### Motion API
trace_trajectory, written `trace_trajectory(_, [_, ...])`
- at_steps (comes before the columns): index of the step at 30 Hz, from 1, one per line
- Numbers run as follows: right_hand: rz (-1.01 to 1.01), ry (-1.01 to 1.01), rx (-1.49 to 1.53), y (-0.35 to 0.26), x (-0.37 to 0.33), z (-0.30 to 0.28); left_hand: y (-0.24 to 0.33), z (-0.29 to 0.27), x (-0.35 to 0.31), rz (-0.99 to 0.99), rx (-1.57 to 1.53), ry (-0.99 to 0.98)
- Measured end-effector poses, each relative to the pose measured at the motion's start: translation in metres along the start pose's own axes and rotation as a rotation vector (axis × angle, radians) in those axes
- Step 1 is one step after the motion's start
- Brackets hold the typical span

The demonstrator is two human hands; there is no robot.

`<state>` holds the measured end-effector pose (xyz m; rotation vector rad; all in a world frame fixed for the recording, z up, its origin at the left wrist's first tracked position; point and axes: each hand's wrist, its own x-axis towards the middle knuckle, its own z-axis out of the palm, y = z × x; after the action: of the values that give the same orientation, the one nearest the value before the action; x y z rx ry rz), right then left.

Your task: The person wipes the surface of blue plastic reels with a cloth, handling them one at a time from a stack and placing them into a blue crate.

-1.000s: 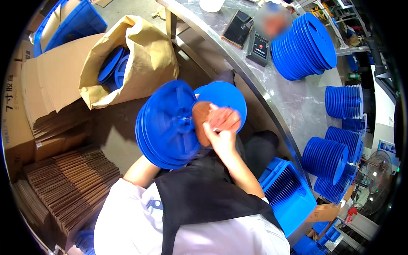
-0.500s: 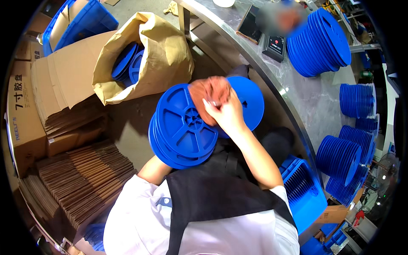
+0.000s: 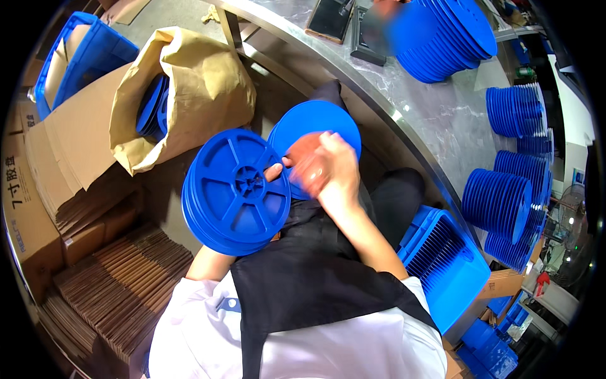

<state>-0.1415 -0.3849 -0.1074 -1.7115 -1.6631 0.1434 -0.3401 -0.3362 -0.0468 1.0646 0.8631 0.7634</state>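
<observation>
Several blue plastic reels [image 3: 218, 215], held together as a stack over my lap, hide most of my left hand [image 3: 273, 172]. Only its fingertips show, by the right edge of the top reel, which has spoke-like windows and a notched hub. In my right hand [image 3: 338, 165] is a bunched reddish-brown cloth [image 3: 304, 146], smeared by motion. The cloth lies against the face of another blue reel [image 3: 315, 114], solid-faced, tilted just beyond the stack.
A yellow-brown paper sack [image 3: 208, 82] holding blue reels stands front left, beside flattened cardboard [image 3: 120, 284]. The metal-edged table [image 3: 404, 101] curves along the right with rows of reels [image 3: 495, 202]. A blue crate [image 3: 467, 290] with reels sits by my right elbow.
The reel stack has shifted left, and fingertips of my left hand now show at its edge. My right hand and cloth have moved down, off the windowed reel onto the solid-faced one.
</observation>
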Motion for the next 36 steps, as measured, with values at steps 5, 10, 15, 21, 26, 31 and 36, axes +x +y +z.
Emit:
trace_trajectory(5, [-0.171,-0.017,-0.102,0.024,-0.012,-0.017,-0.002,-0.004,-0.002,-0.020,-0.017,-0.013])
trace_trajectory(10, [0.167,0.081,-0.104,0.046,0.056,-0.002,-0.006,-0.004,0.005,-0.032,-0.046,-0.022])
trace_trajectory(15, [-0.254,-0.210,0.101,-0.023,0.055,0.015,-0.016,-0.013,0.007,-0.053,-0.080,0.009])
trace_trajectory(21, [-0.513,-0.301,0.122,-0.001,0.023,-0.005,-0.030,-0.022,0.007,-0.086,-0.135,0.048])
trace_trajectory(26, [-0.079,0.020,0.120,0.052,0.010,-0.026,-0.040,-0.021,0.017,-0.102,-0.197,0.086])
trace_trajectory(31, [0.863,0.358,0.974,0.054,0.019,-0.017,-0.050,-0.017,0.022,-0.116,-0.236,0.119])
trace_trajectory(36, [0.768,0.263,1.396,0.042,0.016,-0.039,-0.050,-0.011,0.024,-0.115,-0.249,0.123])
